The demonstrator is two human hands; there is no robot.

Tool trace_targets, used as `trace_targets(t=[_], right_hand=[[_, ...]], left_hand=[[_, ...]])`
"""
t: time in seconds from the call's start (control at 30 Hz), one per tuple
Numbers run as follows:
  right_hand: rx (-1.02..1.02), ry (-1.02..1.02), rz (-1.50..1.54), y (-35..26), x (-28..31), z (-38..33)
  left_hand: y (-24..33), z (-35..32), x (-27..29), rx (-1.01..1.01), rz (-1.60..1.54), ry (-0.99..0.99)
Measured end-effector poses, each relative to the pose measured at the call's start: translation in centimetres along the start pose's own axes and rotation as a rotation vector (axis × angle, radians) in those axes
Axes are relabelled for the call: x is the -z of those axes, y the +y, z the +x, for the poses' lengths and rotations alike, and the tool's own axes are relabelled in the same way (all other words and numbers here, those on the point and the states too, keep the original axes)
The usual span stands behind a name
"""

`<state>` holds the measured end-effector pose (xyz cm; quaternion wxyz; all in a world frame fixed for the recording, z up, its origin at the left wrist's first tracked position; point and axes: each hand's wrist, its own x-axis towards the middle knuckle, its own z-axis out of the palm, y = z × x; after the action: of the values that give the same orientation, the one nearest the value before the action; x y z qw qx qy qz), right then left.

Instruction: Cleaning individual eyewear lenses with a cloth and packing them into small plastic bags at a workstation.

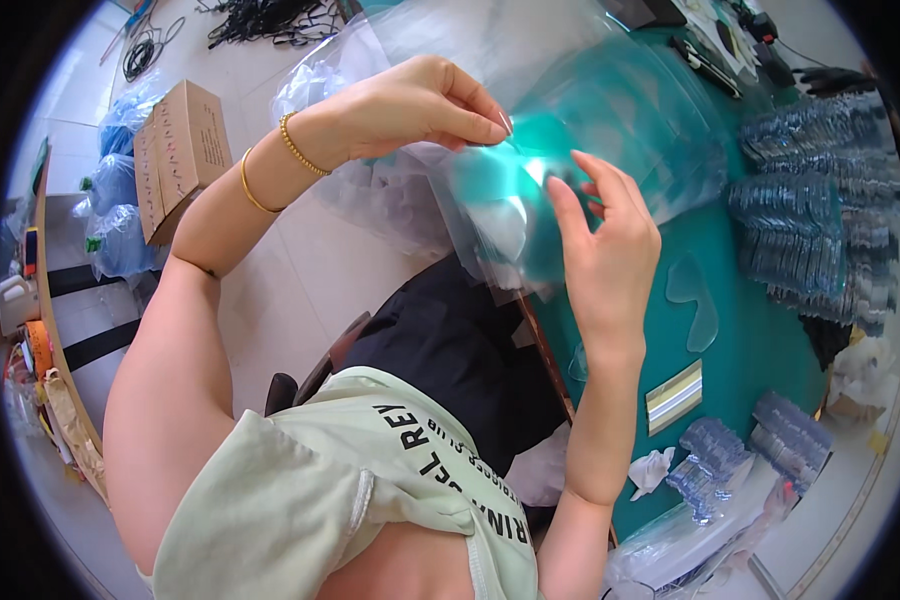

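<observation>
My left hand (425, 108) is closed in a pinch, thumb against forefinger, on the edge of a thin clear plastic piece. My right hand (610, 235) faces it, thumb and fingers curled at the other side of the same clear plastic piece (535, 170). Bright glare lies across that piece, so its outline is hard to make out. Below both hands spread large clear plastic sheets or bags (660, 130), partly over the table edge. Right of my right wrist, a curved clear plastic cutout (695, 303) lies flat on the green table (620, 340).
Stacks of clear plastic cutouts (795, 225) line the table's right side; smaller stacks (710, 460) stand nearer me. A pale, gold-edged rectangular block (675, 397) and crumpled tissue (652, 472) lie between. A cardboard box (182, 160) and bagged blue items (120, 235) are on the left.
</observation>
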<state>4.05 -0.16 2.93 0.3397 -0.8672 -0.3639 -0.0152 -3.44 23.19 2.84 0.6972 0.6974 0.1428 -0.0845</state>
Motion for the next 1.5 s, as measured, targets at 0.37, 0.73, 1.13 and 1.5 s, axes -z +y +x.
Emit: trace_targets(t=[0.37,0.73,1.13,1.5], right_hand=[[-0.233,0.048,0.487,0.2,1.3,2.2],[-0.276,0.69,0.563,6.1,7.2,-0.2],[-0.117,0.6,0.382,3.2,6.2,-15.3],[-0.802,0.68,0.716,3.4,7.6,-25.7]], left_hand=[[0.0,0.9,-1.6,-0.241,0.166,-0.09],[-3.1,0.4,-2.3,-0.639,0.831,0.597],[-1.6,-4.2,-15.1,-0.244,-0.662,-0.361],[-4.4,-3.3,-18.8,-0.292,-0.111,-0.445]])
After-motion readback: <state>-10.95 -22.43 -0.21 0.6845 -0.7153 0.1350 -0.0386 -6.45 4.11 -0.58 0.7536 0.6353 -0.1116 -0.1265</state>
